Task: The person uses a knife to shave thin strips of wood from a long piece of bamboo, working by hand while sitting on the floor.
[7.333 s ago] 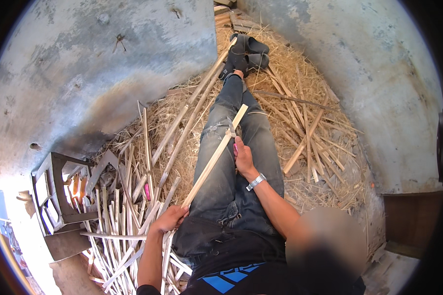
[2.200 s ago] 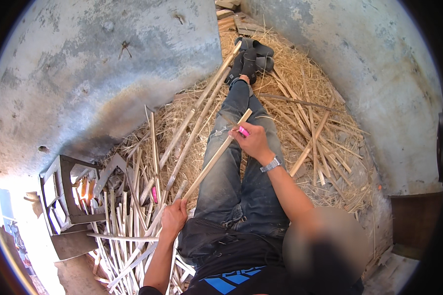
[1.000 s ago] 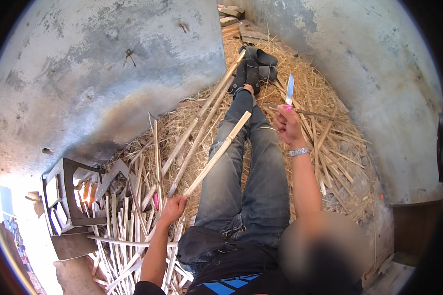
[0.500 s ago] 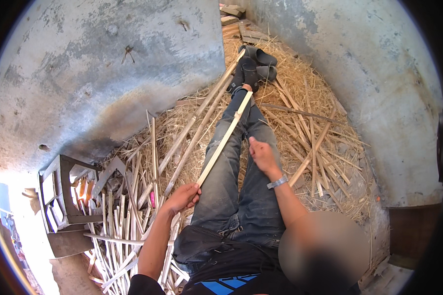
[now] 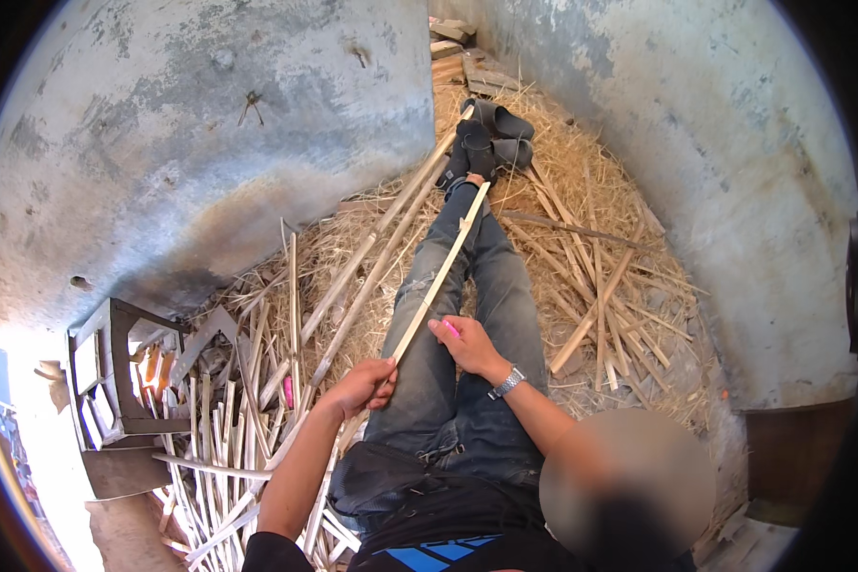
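My left hand [image 5: 364,385] is closed on the near end of a pale split bamboo strip [image 5: 442,274]. The strip slants away over my outstretched legs [image 5: 494,315], its far end by my ankles. Close to the strip's near part, above my thighs, my right hand [image 5: 467,346] is closed around a small thing with a bright pink part [image 5: 452,329]. My fingers cover the rest of it, so its kind cannot be made out.
Long bamboo poles [image 5: 377,234] lie left of my legs, and many pale strips [image 5: 224,443] pile near my left arm. More strips [image 5: 605,286] and shavings [image 5: 572,162] spread at right. A wooden frame [image 5: 129,377] stands left. Grey walls [image 5: 210,124] curve around.
My right hand has come back toward me, and in to the left beside the strip's near part. The left hand keeps its hold at almost the same place.
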### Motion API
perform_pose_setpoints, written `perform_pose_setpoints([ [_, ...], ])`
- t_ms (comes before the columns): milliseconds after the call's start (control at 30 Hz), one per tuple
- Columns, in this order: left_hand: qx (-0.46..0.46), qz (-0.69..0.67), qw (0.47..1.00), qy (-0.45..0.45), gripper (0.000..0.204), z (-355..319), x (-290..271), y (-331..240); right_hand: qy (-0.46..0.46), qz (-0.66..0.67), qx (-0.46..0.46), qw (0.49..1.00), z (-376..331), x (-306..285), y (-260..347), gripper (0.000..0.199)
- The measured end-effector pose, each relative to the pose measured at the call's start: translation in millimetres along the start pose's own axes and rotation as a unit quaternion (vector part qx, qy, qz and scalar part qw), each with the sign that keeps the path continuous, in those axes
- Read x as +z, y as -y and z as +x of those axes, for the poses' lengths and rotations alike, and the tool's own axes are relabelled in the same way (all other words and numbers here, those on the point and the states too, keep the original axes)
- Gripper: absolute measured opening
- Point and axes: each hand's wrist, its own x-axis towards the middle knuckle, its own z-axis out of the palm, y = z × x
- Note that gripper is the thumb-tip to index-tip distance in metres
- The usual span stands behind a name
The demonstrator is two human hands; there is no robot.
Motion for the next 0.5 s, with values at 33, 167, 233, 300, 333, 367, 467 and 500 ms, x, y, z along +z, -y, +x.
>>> perform_pose_setpoints([
  [33,0.001,0.007,1.0,0.001,0.037,2.1,-2.3,2.2,0.005,-0.005,0.003,1.0,-0.4,-0.7,-1.0,0.055],
  [167,0.035,0.058,0.997,-0.026,0.038,-0.8,2.4,8.3,0.008,-0.005,-0.014,1.0,-3.1,-0.1,-4.7,0.052],
  [233,0.045,0.084,0.995,-0.041,0.038,0.3,0.1,13.5,-0.023,0.034,-0.021,0.999,-5.6,6.7,-7.8,0.052],
  [300,0.056,0.181,0.977,-0.097,0.039,-6.7,4.9,10.6,-0.051,0.056,-0.023,0.997,-8.2,7.1,-10.8,0.052],
  [333,0.061,0.228,0.964,-0.125,0.039,-11.6,6.7,8.9,-0.063,0.058,-0.023,0.996,-9.3,6.2,-12.3,0.052],
  [367,0.075,0.286,0.943,-0.151,0.039,-18.0,8.2,5.5,-0.074,0.061,-0.021,0.995,-12.5,5.8,-12.7,0.052],
  [467,0.12,0.423,0.874,-0.206,0.041,-31.9,-5.0,4.8,-0.093,-0.012,-0.016,0.995,-12.5,0.6,-11.2,0.05],
  [500,0.137,0.448,0.857,-0.213,0.042,-32.3,-18.4,12.7,-0.107,-0.042,-0.015,0.993,-11.9,1.9,-6.1,0.049],
])
